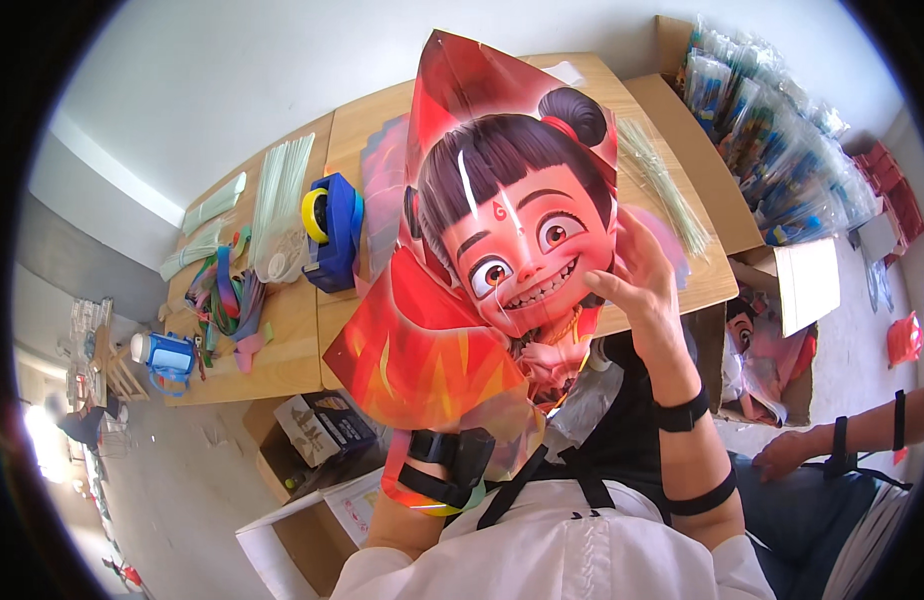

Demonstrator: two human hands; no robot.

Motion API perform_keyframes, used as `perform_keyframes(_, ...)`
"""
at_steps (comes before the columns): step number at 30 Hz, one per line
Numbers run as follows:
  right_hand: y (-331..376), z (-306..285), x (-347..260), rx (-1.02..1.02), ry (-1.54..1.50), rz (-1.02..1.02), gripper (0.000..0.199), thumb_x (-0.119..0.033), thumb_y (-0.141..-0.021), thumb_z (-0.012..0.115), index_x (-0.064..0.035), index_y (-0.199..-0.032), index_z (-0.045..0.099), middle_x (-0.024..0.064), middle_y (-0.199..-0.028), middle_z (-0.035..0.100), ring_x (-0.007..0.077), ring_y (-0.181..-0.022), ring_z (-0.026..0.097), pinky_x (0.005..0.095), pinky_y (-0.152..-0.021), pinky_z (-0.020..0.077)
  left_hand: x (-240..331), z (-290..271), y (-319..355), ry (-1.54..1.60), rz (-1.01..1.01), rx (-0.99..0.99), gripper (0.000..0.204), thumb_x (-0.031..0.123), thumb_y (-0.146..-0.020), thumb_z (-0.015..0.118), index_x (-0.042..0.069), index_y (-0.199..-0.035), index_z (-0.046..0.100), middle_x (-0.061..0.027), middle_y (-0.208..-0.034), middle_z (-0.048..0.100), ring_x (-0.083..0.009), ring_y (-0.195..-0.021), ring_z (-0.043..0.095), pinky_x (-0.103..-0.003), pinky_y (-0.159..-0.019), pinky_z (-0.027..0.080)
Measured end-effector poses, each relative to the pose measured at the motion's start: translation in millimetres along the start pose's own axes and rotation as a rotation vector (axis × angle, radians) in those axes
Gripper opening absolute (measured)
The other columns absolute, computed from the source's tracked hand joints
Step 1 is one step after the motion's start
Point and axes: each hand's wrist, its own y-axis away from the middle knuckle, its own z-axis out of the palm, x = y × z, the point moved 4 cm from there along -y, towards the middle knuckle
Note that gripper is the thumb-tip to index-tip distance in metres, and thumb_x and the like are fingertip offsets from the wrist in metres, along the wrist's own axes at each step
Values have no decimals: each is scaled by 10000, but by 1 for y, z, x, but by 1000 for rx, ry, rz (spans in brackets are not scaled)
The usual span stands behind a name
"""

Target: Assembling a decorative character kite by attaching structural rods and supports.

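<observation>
A large kite sheet (527, 225), glossy and red with a cartoon child's face, flames and hair buns, is held up tilted over the table's front edge. At its right edge, my right hand (644, 285) has its thumb across the printed front and its fingers bent by the rim. My left forearm (407, 520) rises from below and passes behind the sheet's lower part. The left hand itself is hidden by the sheet, so its fingers do not show. A crumpled clear plastic piece (592, 400) hangs under the sheet.
On the wooden table (292, 350) are a blue tape dispenser (334, 235), bundled thin rods (279, 205), more rods (667, 190) and coloured ribbons (227, 300). Cartons (317, 535) stand below. Bagged goods fill a box (737, 180) at right. A co-worker's hand (787, 455) rests nearby.
</observation>
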Motion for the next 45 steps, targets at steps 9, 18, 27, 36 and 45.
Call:
perform_keyframes(9,-26,-2,20,-12,-269,160,110,-58,-846,717,12,-929,734,47,-845,722,83,-719,633,220,-660,486,43,3,-10,-53,120,5,542,404,-1011,477,92,-1452,432,-120,-1450,502,-305,-1328,472,-503,-1080,401)
perform_keyframes(18,-19,-10,51,122,-161,260,68,-72,-857,724,-9,-846,701,22,-767,686,68,-627,585,197,-567,436,46,2,-7,-54,101,-1,553,414,-1003,477,92,-1451,433,-124,-1451,500,-314,-1335,463,-513,-1083,388)
perform_keyframes(27,-8,-6,54,124,-452,355,60,-39,-893,691,20,-892,682,64,-819,698,105,-668,631,236,-627,519,37,4,-14,-63,70,8,565,425,-995,477,91,-1449,433,-128,-1451,499,-323,-1341,453,-523,-1087,374)
perform_keyframes(36,11,-41,91,266,538,157,325,-28,-859,685,40,-1167,607,102,-856,683,167,-736,643,309,-672,531,-1,0,-27,-45,-18,33,577,435,-988,477,90,-1448,434,-131,-1452,497,-331,-1348,444,-533,-1090,361)
perform_keyframes(45,41,-11,111,-271,1349,-214,555,-325,-876,654,-132,-1374,504,165,-1356,468,339,-1228,471,460,-995,403,-23,-9,-35,-69,-51,67,589,445,-980,477,90,-1447,435,-135,-1453,496,-340,-1354,435,-543,-1094,348)
